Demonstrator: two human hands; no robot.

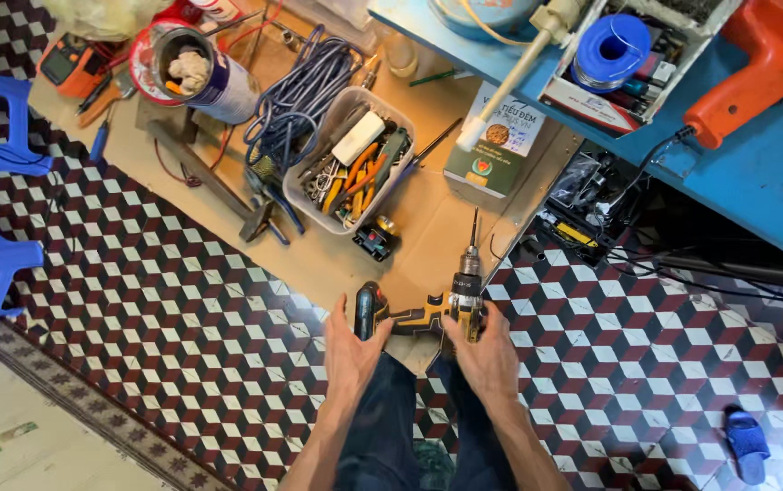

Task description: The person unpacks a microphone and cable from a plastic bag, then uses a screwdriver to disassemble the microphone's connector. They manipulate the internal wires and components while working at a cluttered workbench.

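From my head camera, my left hand (352, 350) is wrapped around the battery end of a yellow-black cordless drill (428, 307), and my right hand (484, 355) is closed around its chuck end. The drill sits above my knees, bit pointing toward the clear plastic tray (348, 160) of tools.

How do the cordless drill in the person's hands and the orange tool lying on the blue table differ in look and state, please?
The cordless drill is black and yellow; the orange tool is plain orange. The cordless drill is held low over the floor, left hand at its dark end and right hand by the chuck; the orange tool lies untouched on the blue table. The cordless drill carries a long bit; the orange tool's front is out of frame. Both look like handled power tools.
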